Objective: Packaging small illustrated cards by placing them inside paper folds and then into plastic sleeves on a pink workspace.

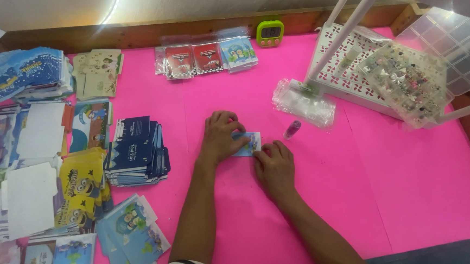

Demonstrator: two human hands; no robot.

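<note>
Both hands press down on a small light-blue card (249,144) lying flat near the middle of the pink table (406,175); left hand (221,136) covers the card's left part, fingers curled and bent down onto it, tips touching its top edge; right hand (275,166) sits at the card's lower right corner, fingers bent, tips on the card's edge; neither hand lifts the card, it stays flat under the fingertips; a small purple tube (292,129) lies just right of the card, apart from both hands; a clear plastic bag (303,102) lies beyond the tube, near a white perforated tray (352,74); a clear compartment box (406,82) of small bits rests tilted on the tray; a green timer (270,32) stands at the far edge; sleeved card packs (207,57) lie near it; stacks of dark blue cards (136,150) and yellow cards (82,180) sit well left of the hands.
</note>
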